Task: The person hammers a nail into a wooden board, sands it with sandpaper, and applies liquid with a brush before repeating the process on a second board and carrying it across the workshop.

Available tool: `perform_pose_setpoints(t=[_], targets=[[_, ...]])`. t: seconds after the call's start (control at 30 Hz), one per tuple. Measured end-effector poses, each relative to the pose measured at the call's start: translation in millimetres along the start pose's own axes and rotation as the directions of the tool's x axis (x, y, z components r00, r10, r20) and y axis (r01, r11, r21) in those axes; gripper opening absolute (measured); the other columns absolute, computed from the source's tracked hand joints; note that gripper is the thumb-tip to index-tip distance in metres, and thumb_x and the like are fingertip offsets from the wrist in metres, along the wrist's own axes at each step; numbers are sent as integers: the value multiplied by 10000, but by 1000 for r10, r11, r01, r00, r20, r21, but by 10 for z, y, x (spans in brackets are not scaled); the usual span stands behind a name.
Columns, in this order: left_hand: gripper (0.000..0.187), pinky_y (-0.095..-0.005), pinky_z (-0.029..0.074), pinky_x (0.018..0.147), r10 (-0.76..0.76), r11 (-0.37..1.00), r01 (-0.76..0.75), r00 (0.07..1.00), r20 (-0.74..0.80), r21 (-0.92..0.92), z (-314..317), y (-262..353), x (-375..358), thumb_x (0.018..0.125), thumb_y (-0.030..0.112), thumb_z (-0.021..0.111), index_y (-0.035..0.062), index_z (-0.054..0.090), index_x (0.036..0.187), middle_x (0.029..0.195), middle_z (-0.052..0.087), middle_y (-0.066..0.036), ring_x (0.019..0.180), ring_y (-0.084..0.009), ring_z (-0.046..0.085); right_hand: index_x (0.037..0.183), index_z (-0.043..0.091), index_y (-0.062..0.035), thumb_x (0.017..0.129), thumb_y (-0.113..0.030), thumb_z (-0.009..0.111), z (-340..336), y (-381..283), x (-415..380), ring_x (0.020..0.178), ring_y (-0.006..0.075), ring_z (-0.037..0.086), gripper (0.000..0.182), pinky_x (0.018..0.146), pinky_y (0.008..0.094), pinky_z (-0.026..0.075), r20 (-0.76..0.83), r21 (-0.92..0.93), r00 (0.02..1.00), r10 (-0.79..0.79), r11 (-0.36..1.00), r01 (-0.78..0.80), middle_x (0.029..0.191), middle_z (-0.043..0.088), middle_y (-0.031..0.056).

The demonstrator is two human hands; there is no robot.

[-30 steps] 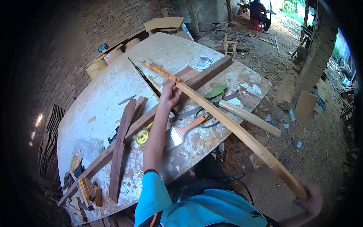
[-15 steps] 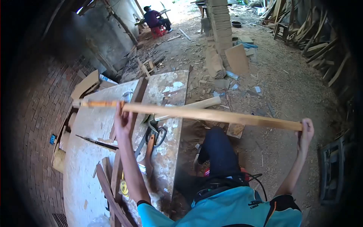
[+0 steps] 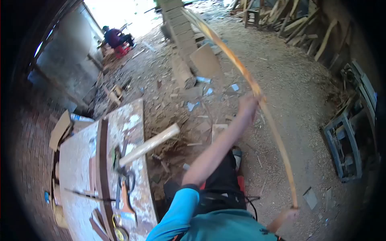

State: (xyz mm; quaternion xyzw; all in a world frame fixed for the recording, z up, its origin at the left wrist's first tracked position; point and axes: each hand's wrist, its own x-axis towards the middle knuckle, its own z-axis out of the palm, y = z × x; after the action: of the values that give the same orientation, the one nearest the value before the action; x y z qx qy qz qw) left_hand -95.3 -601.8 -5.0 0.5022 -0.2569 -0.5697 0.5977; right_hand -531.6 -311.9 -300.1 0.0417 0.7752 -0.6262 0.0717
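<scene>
A long, narrow wooden strip (image 3: pixel 278 140) runs from the upper middle down to the lower right, looking bowed in this wide view. My left hand (image 3: pixel 250 105) is closed around it partway along, where the wood is darker orange. At its lower end, my right hand (image 3: pixel 285 215) grips the strip, slightly blurred. To the left, a worktable (image 3: pixel 76 160) bears a tool with a thick pale wooden handle (image 3: pixel 150 144) jutting past the edge. Near it lie dark-handled scissors (image 3: pixel 131 179), a wooden-handled blade tool (image 3: pixel 126 199) and a yellow tape measure (image 3: pixel 120 233).
Dark wooden bars (image 3: pixel 102 160) lie along the worktable. A brick pillar (image 3: pixel 179 34) stands ahead, a board (image 3: pixel 205 60) leaning by it. Another person (image 3: pixel 114 38) sits far left on a red stool. Scrap wood (image 3: pixel 297 30) and a grey frame (image 3: pixel 343 146) stand right.
The strip has swung from lying across the view to pointing away from me, its left end now far forward. Both hands still hold it. My view has turned right, shifting the worktable left.
</scene>
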Motion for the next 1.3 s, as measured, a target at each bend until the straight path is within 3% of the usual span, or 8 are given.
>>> perform_pose_setpoints(t=[0.07, 0.13, 0.33, 0.57, 1.03, 1.17, 1.23, 1.3], targets=[[161, -285, 420, 554, -111, 990, 104, 991, 69, 94, 80, -979, 377, 856, 182, 647, 26, 640, 894, 733, 593, -33, 633, -123, 535, 940, 623, 53, 866, -279, 604, -522, -51, -219, 769, 270, 619, 341, 688, 360, 522, -218, -45, 976, 23, 998, -34, 850, 642, 192], [185, -280, 400, 500, -297, 950, 290, 954, 39, 117, 167, -1836, 395, 839, 203, 659, 44, 640, 929, 714, 588, -9, 575, -114, 520, 974, 597, 63, 855, -274, 615, -1208, 206, -155, 819, 275, 619, 358, 740, 376, 510, -88, -320, 996, -11, 947, -18, 899, 644, 175], [212, -272, 399, 480, -661, 749, 647, 745, 91, 143, 6, -3294, 92, 830, 203, 668, 13, 652, 921, 739, 602, -24, 561, -107, 514, 978, 594, 61, 853, -273, 618, -519, 96, -917, 826, 274, 618, 358, 744, 377, 508, -108, -510, 978, 178, 835, -208, 905, 643, 173], [283, -318, 436, 572, -677, 533, 771, 636, -371, 349, 461, -2671, 651, 755, 250, 716, 19, 599, 872, 760, 592, -56, 640, -145, 541, 982, 591, 58, 849, -272, 622, 975, -501, -1291, 833, 274, 618, 358, 748, 378, 506, 33, -597, 958, 285, 774, -210, 913, 642, 170], [298, -317, 433, 652, -728, 668, 742, 668, -154, 58, 989, -1567, 2484, 772, 283, 693, 31, 573, 877, 776, 570, -64, 706, -157, 541, 991, 584, 53, 843, -270, 629, 3511, -2202, -1450, 848, 274, 617, 359, 757, 381, 502, 457, -595, 833, 311, 803, 27, 927, 640, 163], [213, -327, 416, 618, -677, 720, 689, 724, -131, 85, 966, -2078, 3724, 799, 218, 655, 50, 527, 828, 720, 510, -28, 659, -139, 498, 994, 582, 52, 841, -270, 631, 4375, -2601, -1616, 852, 274, 616, 359, 759, 382, 501, 584, -552, 767, 264, 822, 137, 931, 639, 162], [175, -322, 407, 580, -614, 773, 631, 771, -168, 67, 1483, -441, 4129, 815, 185, 634, 61, 511, 819, 697, 491, -15, 624, -128, 484, 995, 581, 51, 840, -270, 632, 4842, -2737, -1724, 855, 274, 616, 360, 761, 382, 500, 629, -538, 737, 247, 822, 184, 933, 639, 161], [162, -309, 400, 554, -570, 820, 572, 815, -99, -14, 1581, -265, 4984, 827, 182, 625, 62, 520, 858, 684, 492, -4, 596, -116, 475, 996, 580, 50, 839, -269, 633, 5374, -2873, -1843, 857, 274, 616, 360, 762, 383, 499, 672, -535, 703, 234, 810, 241, 935, 638, 160]])
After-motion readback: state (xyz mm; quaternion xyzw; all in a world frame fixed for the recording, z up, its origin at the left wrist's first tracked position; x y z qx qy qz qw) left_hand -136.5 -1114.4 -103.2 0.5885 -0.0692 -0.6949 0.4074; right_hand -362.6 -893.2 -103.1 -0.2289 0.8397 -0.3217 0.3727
